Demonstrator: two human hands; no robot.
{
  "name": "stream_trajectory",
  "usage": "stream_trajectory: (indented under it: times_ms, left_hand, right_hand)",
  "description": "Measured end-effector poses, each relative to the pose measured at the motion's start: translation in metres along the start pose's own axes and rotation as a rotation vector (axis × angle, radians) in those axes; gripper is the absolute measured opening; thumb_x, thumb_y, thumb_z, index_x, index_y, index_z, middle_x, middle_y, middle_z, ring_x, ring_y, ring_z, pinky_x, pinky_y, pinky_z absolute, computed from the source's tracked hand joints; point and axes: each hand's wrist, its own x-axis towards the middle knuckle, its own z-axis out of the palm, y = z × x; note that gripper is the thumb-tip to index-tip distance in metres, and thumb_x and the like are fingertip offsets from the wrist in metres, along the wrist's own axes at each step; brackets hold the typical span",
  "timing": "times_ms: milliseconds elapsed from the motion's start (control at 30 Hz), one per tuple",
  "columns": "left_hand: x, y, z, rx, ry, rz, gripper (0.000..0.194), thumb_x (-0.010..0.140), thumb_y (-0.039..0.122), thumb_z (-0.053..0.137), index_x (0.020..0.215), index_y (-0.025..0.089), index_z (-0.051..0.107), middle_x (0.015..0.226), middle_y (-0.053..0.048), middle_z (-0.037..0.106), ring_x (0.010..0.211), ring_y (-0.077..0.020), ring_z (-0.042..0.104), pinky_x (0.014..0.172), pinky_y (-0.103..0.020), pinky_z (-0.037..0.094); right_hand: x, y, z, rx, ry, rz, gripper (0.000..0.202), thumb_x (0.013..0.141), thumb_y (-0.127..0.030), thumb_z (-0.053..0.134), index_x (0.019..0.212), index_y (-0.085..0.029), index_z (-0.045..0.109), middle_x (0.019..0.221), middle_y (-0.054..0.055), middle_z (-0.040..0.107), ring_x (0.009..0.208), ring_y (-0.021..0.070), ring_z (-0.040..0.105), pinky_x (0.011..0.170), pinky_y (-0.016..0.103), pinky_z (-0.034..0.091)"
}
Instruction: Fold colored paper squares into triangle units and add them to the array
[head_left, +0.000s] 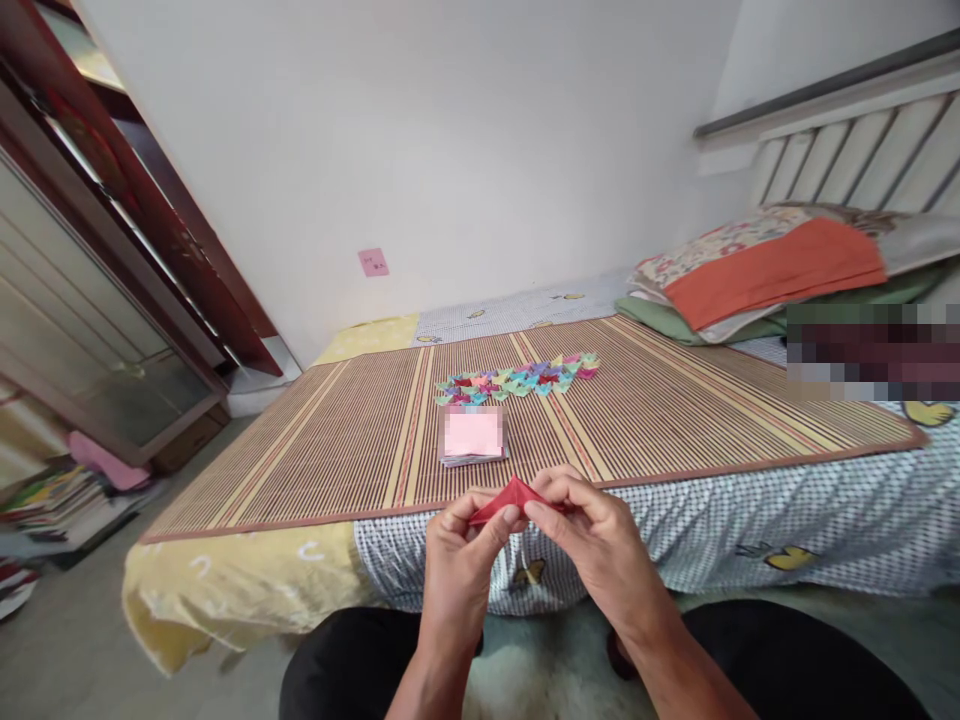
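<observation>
Between my two hands is a small piece of folded red paper, peaked in the middle like a triangle. My left hand pinches its left side, thumb in front and fingers behind. On the other side my right hand grips it the same way, and the thumbs nearly meet at the lower middle. Just beyond, a stack of paper with a pink sheet on top lies on the mat. Behind that stack is a cluster of small folded paper pieces in many colours.
A striped bamboo mat covers the bed over a checked sheet. Pillows lie at the right by a white radiator. A pink note is on the wall. Books are piled at the left.
</observation>
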Motion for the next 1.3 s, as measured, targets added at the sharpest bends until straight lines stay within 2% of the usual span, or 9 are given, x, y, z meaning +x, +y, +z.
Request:
stream_trajectory:
  times_ms: [167, 333, 500, 667, 800, 867, 933, 1300]
  left_hand:
    - [-0.003, 0.004, 0.002, 0.168, 0.02, 0.194, 0.018, 0.081, 0.029, 0.081, 0.071, 0.016, 0.074, 0.083, -0.007, 0.074, 0.08, -0.0199, 0.068, 0.073, -0.028, 0.054]
    - [-0.007, 0.001, -0.001, 0.367, 0.068, 0.334, 0.016, 0.086, 0.025, 0.076, 0.072, 0.019, 0.071, 0.098, -0.011, 0.075, 0.092, -0.0248, 0.072, 0.077, -0.032, 0.057]
    - [-0.01, 0.002, 0.001, 0.506, 0.133, 0.443, 0.015, 0.086, 0.021, 0.075, 0.072, 0.02, 0.073, 0.118, -0.014, 0.075, 0.108, -0.0293, 0.071, 0.088, -0.036, 0.056]
    - [-0.012, 0.001, 0.006, 0.381, 0.193, 0.378, 0.014, 0.083, 0.024, 0.079, 0.07, 0.02, 0.075, 0.131, -0.016, 0.071, 0.116, -0.0323, 0.069, 0.088, -0.037, 0.057]
    - [-0.012, -0.001, 0.007, 0.22, 0.182, 0.245, 0.015, 0.081, 0.032, 0.082, 0.075, 0.02, 0.076, 0.11, -0.012, 0.078, 0.097, -0.0275, 0.075, 0.084, -0.037, 0.06]
    - [-0.012, -0.001, 0.007, 0.166, 0.2, 0.21, 0.017, 0.079, 0.034, 0.084, 0.075, 0.02, 0.076, 0.094, -0.008, 0.079, 0.084, -0.024, 0.075, 0.078, -0.034, 0.062]
    - [-0.012, -0.001, 0.007, 0.156, 0.218, 0.205, 0.018, 0.079, 0.034, 0.084, 0.075, 0.019, 0.076, 0.088, -0.007, 0.079, 0.077, -0.0218, 0.074, 0.073, -0.032, 0.062]
    - [-0.011, -0.004, 0.007, 0.208, 0.228, 0.223, 0.021, 0.081, 0.03, 0.082, 0.071, 0.019, 0.068, 0.079, -0.004, 0.075, 0.072, -0.0171, 0.071, 0.068, -0.025, 0.058]
  right_hand:
    - [0.001, 0.002, 0.002, 0.049, 0.021, 0.066, 0.023, 0.088, -0.039, 0.075, 0.076, -0.02, 0.069, 0.109, 0.008, 0.067, 0.106, 0.0232, 0.066, 0.087, 0.03, 0.053]
    - [0.001, -0.003, 0.005, 0.132, -0.008, 0.153, 0.03, 0.086, -0.045, 0.076, 0.075, -0.019, 0.066, 0.097, 0.007, 0.072, 0.089, 0.021, 0.069, 0.079, 0.029, 0.056]
    - [-0.002, -0.006, 0.006, 0.018, 0.033, 0.039, 0.026, 0.09, -0.037, 0.072, 0.072, -0.02, 0.063, 0.087, 0.004, 0.068, 0.083, 0.0186, 0.065, 0.075, 0.026, 0.052]
    - [-0.006, -0.005, 0.006, -0.126, 0.119, -0.092, 0.021, 0.092, -0.03, 0.07, 0.074, -0.022, 0.063, 0.086, 0.004, 0.067, 0.084, 0.0197, 0.065, 0.077, 0.027, 0.05]
    - [-0.008, -0.002, 0.005, -0.153, 0.14, -0.093, 0.02, 0.093, -0.03, 0.069, 0.076, -0.022, 0.064, 0.09, 0.004, 0.068, 0.082, 0.0192, 0.065, 0.076, 0.028, 0.05]
    - [-0.008, -0.002, 0.004, -0.147, 0.135, -0.084, 0.02, 0.093, -0.03, 0.069, 0.076, -0.022, 0.064, 0.089, 0.004, 0.068, 0.082, 0.0189, 0.065, 0.075, 0.028, 0.05]
    - [-0.007, -0.002, 0.004, -0.137, 0.124, -0.075, 0.021, 0.094, -0.03, 0.068, 0.076, -0.021, 0.064, 0.088, 0.004, 0.067, 0.08, 0.0183, 0.065, 0.074, 0.027, 0.05]
    - [-0.007, -0.001, 0.004, -0.152, 0.135, -0.082, 0.025, 0.094, -0.028, 0.068, 0.072, -0.022, 0.058, 0.083, 0.002, 0.066, 0.076, 0.0169, 0.064, 0.071, 0.027, 0.049]
